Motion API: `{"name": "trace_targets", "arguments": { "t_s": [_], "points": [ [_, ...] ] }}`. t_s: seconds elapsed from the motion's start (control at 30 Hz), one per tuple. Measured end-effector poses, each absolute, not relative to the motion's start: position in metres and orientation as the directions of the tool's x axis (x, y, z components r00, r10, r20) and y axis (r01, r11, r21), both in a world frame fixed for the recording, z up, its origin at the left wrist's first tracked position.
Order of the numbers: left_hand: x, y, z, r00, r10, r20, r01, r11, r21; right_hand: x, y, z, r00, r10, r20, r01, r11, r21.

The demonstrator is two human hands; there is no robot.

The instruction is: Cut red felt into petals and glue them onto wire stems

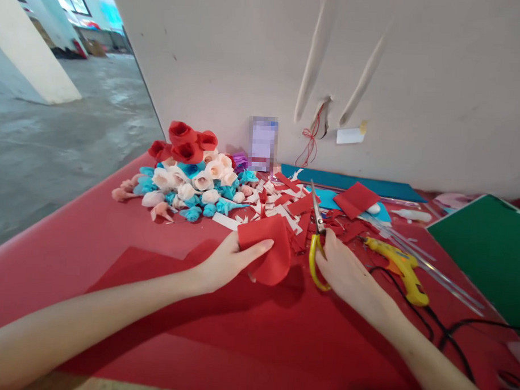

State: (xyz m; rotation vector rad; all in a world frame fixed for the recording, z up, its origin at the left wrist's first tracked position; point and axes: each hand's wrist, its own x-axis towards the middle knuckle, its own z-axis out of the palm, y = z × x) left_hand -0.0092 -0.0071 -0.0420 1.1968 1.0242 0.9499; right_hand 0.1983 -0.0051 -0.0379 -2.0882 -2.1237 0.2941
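My left hand (227, 262) pinches a piece of red paper (272, 244) with a rounded edge, the thumb lying across its face. To its right, my right hand (345, 266) grips a pair of scissors (317, 225) by the yellow handles. The scissor blades point away from me and stand apart from the paper; they look closed. Beneath both hands a large red sheet (238, 331) is spread on the table. Red and white paper scraps (285, 204) lie just beyond the hands.
Paper flowers (192, 178) in red, white, blue and pink are heaped at the back left. A yellow glue gun (400, 268) with a black cord lies at right, near clear sticks (436, 269) and a green board (488, 248). A white wall (230, 57) stands behind.
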Motion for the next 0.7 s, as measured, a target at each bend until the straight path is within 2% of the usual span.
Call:
{"name": "trace_targets", "arguments": {
  "t_s": [0.17, 0.43, 0.6, 0.67, 0.7],
  "points": [
    [-0.007, -0.009, -0.047, 0.302, 0.941, -0.150, -0.055, 0.174, 0.983, 0.200, 0.002, -0.045, 0.050, 0.998, -0.045, 0.990, -0.055, -0.131],
    [-0.008, -0.010, -0.056, 0.288, 0.945, -0.157, -0.033, 0.174, 0.984, 0.205, 0.008, -0.061, -0.028, 0.998, 0.060, 0.989, 0.037, -0.146],
    [-0.006, -0.015, -0.050, 0.280, 0.948, -0.155, -0.055, 0.177, 0.983, 0.196, -0.005, -0.030, -0.154, 0.972, 0.180, 0.934, 0.202, -0.295],
    [-0.006, -0.018, -0.047, 0.308, 0.941, -0.139, -0.007, 0.149, 0.989, 0.188, -0.016, -0.019, -0.268, 0.954, 0.136, 0.851, 0.301, -0.430],
    [-0.006, -0.019, -0.045, 0.328, 0.937, -0.122, 0.024, 0.121, 0.992, 0.185, -0.021, -0.017, -0.321, 0.943, 0.092, 0.770, 0.316, -0.554]
  ]
}}
